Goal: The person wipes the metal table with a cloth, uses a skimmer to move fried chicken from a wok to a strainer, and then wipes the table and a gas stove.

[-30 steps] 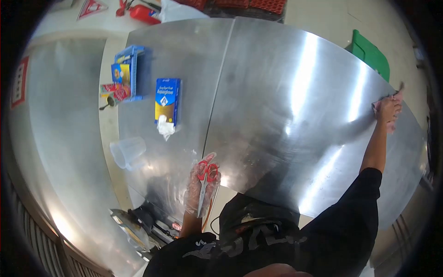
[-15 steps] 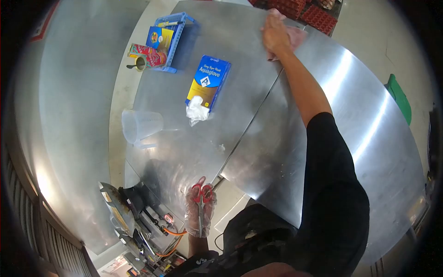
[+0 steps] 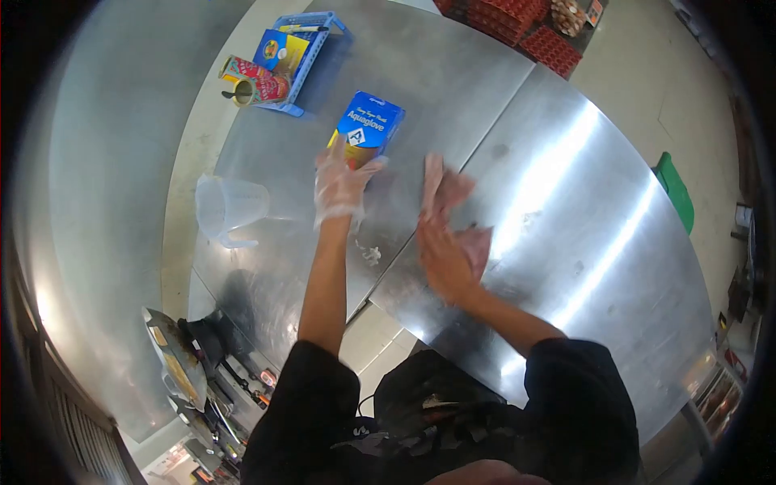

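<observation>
My left hand [image 3: 341,184], in a clear plastic glove, is over the lower end of the blue and yellow Aquaglove box [image 3: 370,121]. A bit of the red scissors handle [image 3: 352,163] shows between its thumb and fingers; the blades are hidden. My bare right hand [image 3: 444,260] presses a pink cloth [image 3: 449,192] onto the metal table [image 3: 533,242], near the seam. The cloth is bunched, sticking out past the fingertips and beside the palm. A small white scrap [image 3: 370,255] lies near my left forearm.
A clear plastic jug [image 3: 233,208] stands at the left. Behind it, a blue basket [image 3: 301,77] is beside red cans [image 3: 257,85]. Red egg trays [image 3: 551,50] are past the far edge, a green object [image 3: 673,192] at the right. Dark equipment [image 3: 202,343] sits at lower left.
My right hand has drawn the cloth back from the far edge toward me. My left hand has turned over and reached forward from near my body to the glove box.
</observation>
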The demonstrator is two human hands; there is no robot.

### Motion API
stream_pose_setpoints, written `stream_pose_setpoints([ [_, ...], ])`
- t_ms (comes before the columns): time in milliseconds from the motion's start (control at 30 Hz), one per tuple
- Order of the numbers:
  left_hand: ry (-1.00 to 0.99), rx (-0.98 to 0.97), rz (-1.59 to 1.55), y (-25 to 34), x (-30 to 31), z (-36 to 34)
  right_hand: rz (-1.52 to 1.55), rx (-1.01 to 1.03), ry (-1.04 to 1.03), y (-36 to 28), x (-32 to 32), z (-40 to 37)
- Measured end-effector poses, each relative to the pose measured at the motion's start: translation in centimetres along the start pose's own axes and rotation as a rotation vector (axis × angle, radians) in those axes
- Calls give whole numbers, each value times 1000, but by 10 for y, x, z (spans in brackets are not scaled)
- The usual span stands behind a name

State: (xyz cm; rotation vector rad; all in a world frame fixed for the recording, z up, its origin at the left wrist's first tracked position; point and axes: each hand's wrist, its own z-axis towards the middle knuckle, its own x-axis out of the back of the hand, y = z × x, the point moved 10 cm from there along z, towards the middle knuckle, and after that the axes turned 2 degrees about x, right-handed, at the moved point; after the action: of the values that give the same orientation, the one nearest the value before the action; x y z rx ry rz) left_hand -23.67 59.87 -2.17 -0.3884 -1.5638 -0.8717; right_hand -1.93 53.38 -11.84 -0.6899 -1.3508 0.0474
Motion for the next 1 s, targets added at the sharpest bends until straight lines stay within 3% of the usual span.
stream_pose_setpoints([
  [33, -56, 34, 200, -1, -14, 14, 70, 96, -18, -17, -9, -2],
  [133, -284, 148, 407, -19, -45, 34, 95, 401, -18, -59, -19, 0],
  [233, -169, 122, 228, -79, -40, 46, 101, 780, -7, -69, -41, 27],
  [300, -170, 255, 226, -132, -33, 28, -274, 920, 203, -64, -32, 68],
  [367, -48, 280, 302, -174, -21, 6, -666, 1027, 412, -48, -12, 115],
  [433, -56, 418, 216, -202, -13, -21, -167, 915, -120, 3, 51, 181],
  [533, -52, 513, 169, -215, -9, -50, -94, 5, 11, 211, 101, 304],
  [633, -26, 415, 227, -200, -4, -61, -580, -446, 660, 311, 155, 301],
  [667, -9, 388, 224, -193, -6, -63, -567, -550, 663, 316, 164, 299],
  [767, -29, 487, 242, -189, -4, -70, -503, -682, 579, 301, 158, 305],
  [833, -1, 466, 248, -193, -4, -69, 23, -453, 1284, 274, 157, 283],
  [900, 48, 422, 270, -193, -5, -67, -366, -399, 707, 190, 146, 305],
  [1000, 113, 333, 230, -215, -17, -67, -192, -107, 478, 104, 88, 294],
])
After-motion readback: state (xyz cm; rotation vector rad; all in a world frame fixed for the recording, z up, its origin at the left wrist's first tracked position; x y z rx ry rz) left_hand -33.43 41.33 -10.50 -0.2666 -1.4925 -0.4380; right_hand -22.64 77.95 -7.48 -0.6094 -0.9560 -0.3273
